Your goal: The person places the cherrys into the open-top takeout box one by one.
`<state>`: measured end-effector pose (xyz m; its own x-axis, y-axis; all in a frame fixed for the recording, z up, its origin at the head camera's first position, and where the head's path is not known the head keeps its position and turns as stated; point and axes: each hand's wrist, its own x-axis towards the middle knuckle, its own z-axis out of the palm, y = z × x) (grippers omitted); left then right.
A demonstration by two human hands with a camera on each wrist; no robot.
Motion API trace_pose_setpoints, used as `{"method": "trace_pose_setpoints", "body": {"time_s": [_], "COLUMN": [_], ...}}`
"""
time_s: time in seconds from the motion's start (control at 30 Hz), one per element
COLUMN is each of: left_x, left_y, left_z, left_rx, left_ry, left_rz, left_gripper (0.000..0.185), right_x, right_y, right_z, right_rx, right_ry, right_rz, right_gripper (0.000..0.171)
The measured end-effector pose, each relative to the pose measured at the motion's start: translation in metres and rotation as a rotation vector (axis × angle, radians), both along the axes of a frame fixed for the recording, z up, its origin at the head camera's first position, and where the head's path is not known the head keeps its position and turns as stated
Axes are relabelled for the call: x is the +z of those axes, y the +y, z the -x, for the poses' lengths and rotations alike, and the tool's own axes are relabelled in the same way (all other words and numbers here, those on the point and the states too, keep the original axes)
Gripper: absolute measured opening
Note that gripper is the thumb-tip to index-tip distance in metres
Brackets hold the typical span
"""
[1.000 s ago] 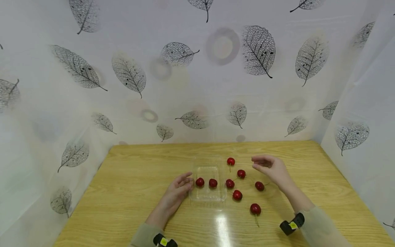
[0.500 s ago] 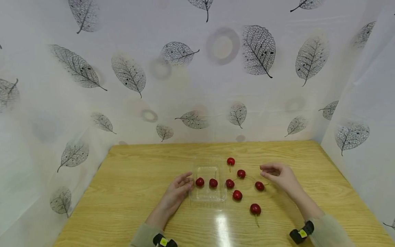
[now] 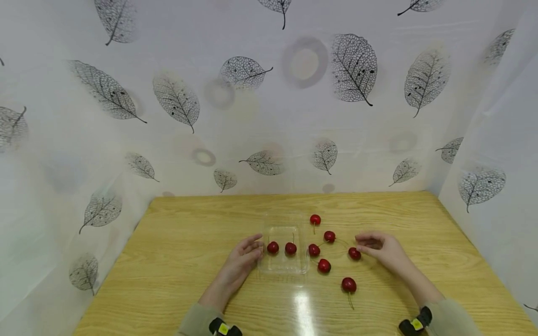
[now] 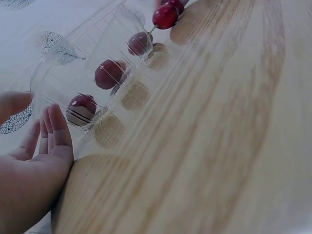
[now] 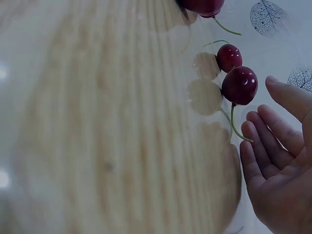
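A clear plastic container [image 3: 282,269] stands on the wooden table with two dark red cherries inside, a left cherry [image 3: 272,248] and a right cherry [image 3: 290,248]. My left hand [image 3: 241,263] rests at its left side, fingers fairly straight against the wall. My right hand [image 3: 386,254] is at the right, fingertips right beside a loose cherry [image 3: 354,253]. In the right wrist view that cherry [image 5: 240,86] has its green stem reaching toward the fingers, and thumb and fingers are spread apart with nothing between them.
More stemmed cherries lie right of the container: a far cherry [image 3: 315,219], a middle cherry [image 3: 329,236], one cherry [image 3: 314,250] against the container wall, a cherry [image 3: 324,266] just below it, and a near cherry [image 3: 349,284]. A leaf-patterned sheet [image 3: 269,116] encloses the table [image 3: 189,242].
My right hand has come down and slightly right, from above the cherries to beside the rightmost cherry. My left hand, the container and the cherries stay put.
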<state>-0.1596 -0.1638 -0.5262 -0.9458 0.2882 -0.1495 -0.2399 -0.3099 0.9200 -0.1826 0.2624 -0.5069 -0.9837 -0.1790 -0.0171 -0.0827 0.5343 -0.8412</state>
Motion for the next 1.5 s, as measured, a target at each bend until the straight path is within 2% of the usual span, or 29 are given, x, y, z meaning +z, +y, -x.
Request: {"method": "trace_pose_setpoints", "body": {"time_s": [0.2, 0.37, 0.57, 0.87, 1.03, 1.27, 1.5], "left_x": [0.000, 0.002, 0.002, 0.001, 0.000, 0.000, 0.000], "left_y": [0.000, 0.001, 0.000, -0.002, -0.001, 0.000, -0.001], "left_z": [0.000, 0.001, 0.001, 0.001, 0.003, 0.003, 0.002], "left_rx": [0.009, 0.011, 0.006, -0.011, -0.007, -0.005, 0.004], "left_ry": [-0.012, -0.030, -0.040, -0.016, -0.028, -0.035, -0.037], "left_rz": [-0.006, -0.005, -0.012, -0.024, -0.018, -0.008, -0.004], "left_gripper": [0.057, 0.058, 0.060, 0.059, 0.059, 0.060, 0.060], "right_x": [-0.004, -0.005, -0.005, -0.005, -0.004, 0.002, 0.013], "right_y": [0.003, 0.006, 0.006, 0.004, 0.004, 0.000, -0.005], "right_z": [-0.002, -0.003, -0.004, -0.005, -0.005, -0.006, -0.002], "right_rx": [0.044, 0.107, 0.144, 0.122, 0.115, 0.099, 0.080], "right_ry": [-0.020, 0.000, 0.036, 0.071, 0.064, 0.010, 0.037], "right_rz": [-0.013, -0.010, -0.030, -0.080, -0.080, -0.109, -0.133], "right_gripper": [0.039, 0.040, 0.039, 0.034, 0.032, 0.035, 0.034]}}
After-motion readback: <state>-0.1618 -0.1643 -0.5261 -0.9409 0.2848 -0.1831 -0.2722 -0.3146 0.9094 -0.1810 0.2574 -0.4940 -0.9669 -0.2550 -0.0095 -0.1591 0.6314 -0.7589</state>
